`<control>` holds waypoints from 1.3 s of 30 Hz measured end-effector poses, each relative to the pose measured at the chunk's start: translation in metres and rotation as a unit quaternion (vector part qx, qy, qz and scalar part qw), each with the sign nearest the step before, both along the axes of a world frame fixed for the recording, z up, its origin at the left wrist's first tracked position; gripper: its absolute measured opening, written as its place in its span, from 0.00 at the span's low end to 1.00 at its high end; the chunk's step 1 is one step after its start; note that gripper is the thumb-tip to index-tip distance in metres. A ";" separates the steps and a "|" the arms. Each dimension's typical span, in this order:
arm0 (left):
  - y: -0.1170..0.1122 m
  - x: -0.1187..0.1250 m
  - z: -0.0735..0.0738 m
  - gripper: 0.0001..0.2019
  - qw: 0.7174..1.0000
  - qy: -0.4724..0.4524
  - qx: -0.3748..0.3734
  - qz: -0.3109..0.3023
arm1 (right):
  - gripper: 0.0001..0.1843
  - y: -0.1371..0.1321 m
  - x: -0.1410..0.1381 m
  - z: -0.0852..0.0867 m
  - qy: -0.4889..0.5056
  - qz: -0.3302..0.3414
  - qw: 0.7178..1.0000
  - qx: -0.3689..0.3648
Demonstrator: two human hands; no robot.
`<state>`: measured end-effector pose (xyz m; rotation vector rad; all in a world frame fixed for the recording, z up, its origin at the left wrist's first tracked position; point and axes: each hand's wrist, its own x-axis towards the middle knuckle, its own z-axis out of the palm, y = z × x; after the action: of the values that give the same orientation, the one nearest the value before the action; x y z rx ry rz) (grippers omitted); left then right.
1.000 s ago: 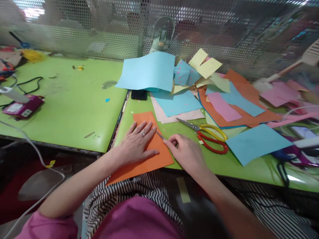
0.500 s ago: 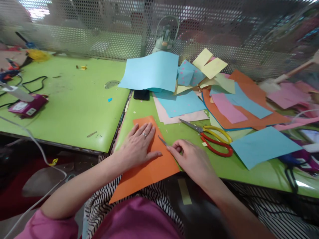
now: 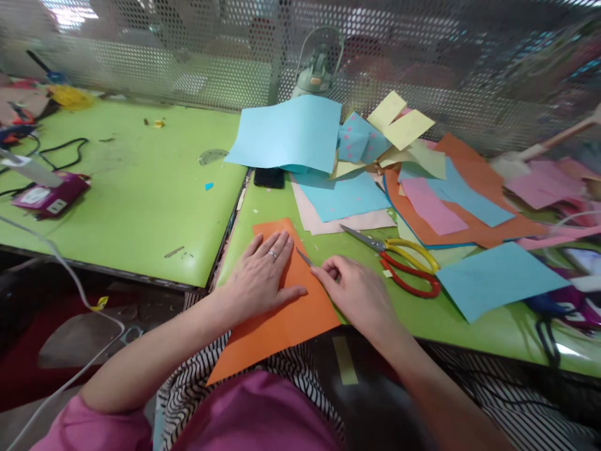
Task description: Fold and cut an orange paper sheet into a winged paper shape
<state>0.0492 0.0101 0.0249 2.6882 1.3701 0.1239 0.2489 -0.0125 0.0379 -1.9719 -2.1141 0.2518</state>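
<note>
Now pressing orange paper [image 3: 282, 326] onto the green tabletop [image 3: 417, 319] with a flat left hand [image 3: 260, 272]; pinching a slim blade [image 3: 305, 257] in the right hand [image 3: 359, 297] near the paper's right edge; having, far left, a purple box [image 3: 72, 188] with an unreadably small label [image 3: 34, 195].

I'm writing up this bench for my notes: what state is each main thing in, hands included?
Left hand, palm down on the orange sheet.
Right hand, pinching the thin pointed tool.
Thin pointed tool, tip at the orange sheet, contact unclear.
Orange sheet, near end overhanging the table.
Scissors, lying down, blades together.
Large blue sheet, bowed upward.
Bottle, upright, partly hidden.
</note>
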 end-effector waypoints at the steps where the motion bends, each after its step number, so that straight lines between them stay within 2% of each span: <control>1: 0.000 0.000 0.000 0.44 1.000 -0.002 0.001 0.003 | 0.14 0.001 -0.001 0.000 -0.003 -0.003 1.000 -0.003; 14: -0.001 0.000 -0.001 0.45 1.000 -0.010 0.002 0.004 | 0.15 0.015 -0.011 -0.002 -0.007 0.005 1.000 0.022; 22: 0.000 0.001 0.002 0.50 0.999 -0.012 -0.009 0.028 | 0.15 0.023 -0.015 0.000 -0.004 -0.007 1.000 0.000; 39: 0.001 0.001 0.002 0.49 0.999 -0.023 -0.020 0.024 | 0.14 0.037 -0.021 0.002 -0.013 -0.011 1.000 0.001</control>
<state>0.0504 0.0112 0.0274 2.6050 1.4089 0.1607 0.2275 0.0247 0.0398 -2.0059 -2.1073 0.2200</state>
